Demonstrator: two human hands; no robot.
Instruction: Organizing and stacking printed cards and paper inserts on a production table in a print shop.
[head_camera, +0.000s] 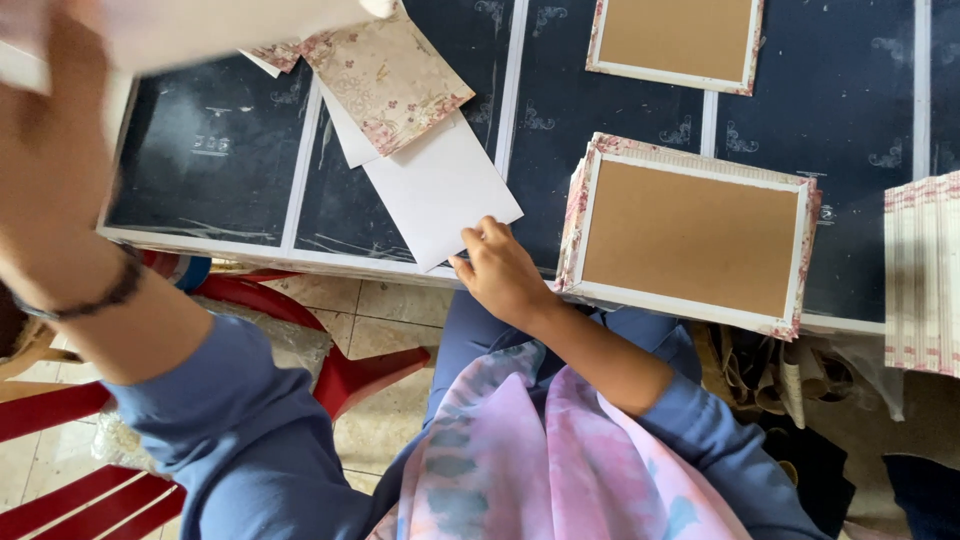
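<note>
1. Right hand (500, 272) at the near table edge, fingers curled, fingertips pinching the near corner of a white sheet (440, 190).
2. White sheet lying flat on the dark tabletop (210, 150), slanting from far left to near right, its corner just past the table edge.
3. Floral patterned paper (385, 75) overlapping the far end of the white sheet, tilted.
4. Left hand (55, 130) raised close to the camera at far left, blurred; grip impossible to tell, with a pale blurred sheet (200, 25) across the top beside it.
5. Dark bracelet (85, 300) on the left wrist.
6. Stack of floral-edged brown boards (690, 240) just right of the right hand, touching or nearly so.
7. Another brown board (675, 40) farther back; a pile of striped sheets (922, 275) at far right.
8. Red plastic chair (330, 370) below, left of the lap.
</note>
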